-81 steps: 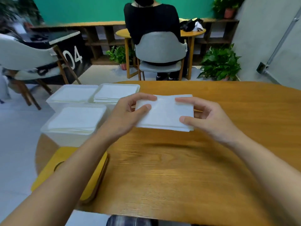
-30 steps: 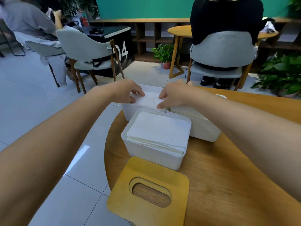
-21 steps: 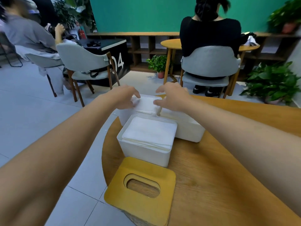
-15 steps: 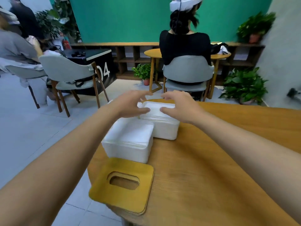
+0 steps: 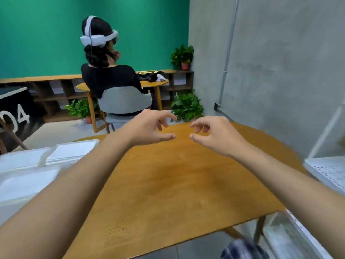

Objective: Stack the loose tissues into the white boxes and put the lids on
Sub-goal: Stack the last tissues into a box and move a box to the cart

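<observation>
Fingers loosely curled, empty; "04" on black counter.

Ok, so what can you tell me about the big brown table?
The table looks like wood, orange-brown with a faint grain, and its far edge curves round. A leg shows below its near right edge. The white boxes sit at its left side, blurry, with no lids showing. Both arms reach over the top. The left hand and right hand hang over its far part, fingers loosely curled, holding nothing.
</observation>
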